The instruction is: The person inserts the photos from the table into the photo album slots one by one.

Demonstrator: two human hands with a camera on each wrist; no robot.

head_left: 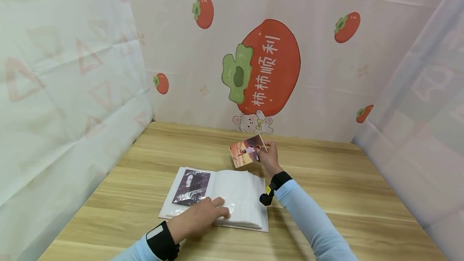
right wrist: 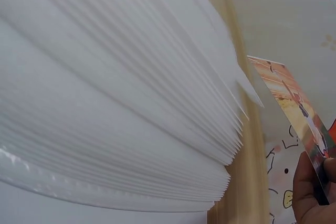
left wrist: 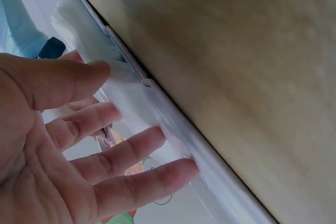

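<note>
An open photo album (head_left: 235, 196) with clear pocket pages lies on the table. A dark portrait photo (head_left: 192, 186) sits in its left page. My left hand (head_left: 203, 216) rests on the album's lower middle near the spine; in the left wrist view its fingers (left wrist: 131, 150) are spread and fairly straight, the tips touching the pages. My right hand (head_left: 269, 158) pinches a colourful photo (head_left: 247, 151) by its right edge, held above the table beyond the album. In the right wrist view the photo (right wrist: 296, 108) stands tilted, apart from the page stack (right wrist: 157, 103).
The wood-grain table (head_left: 326, 180) is bordered by a patterned cloth backdrop (head_left: 174, 31) behind and cloth sides at left and right. Black straps with cameras (head_left: 268, 196) sit on both wrists, the right one close to the album's right edge.
</note>
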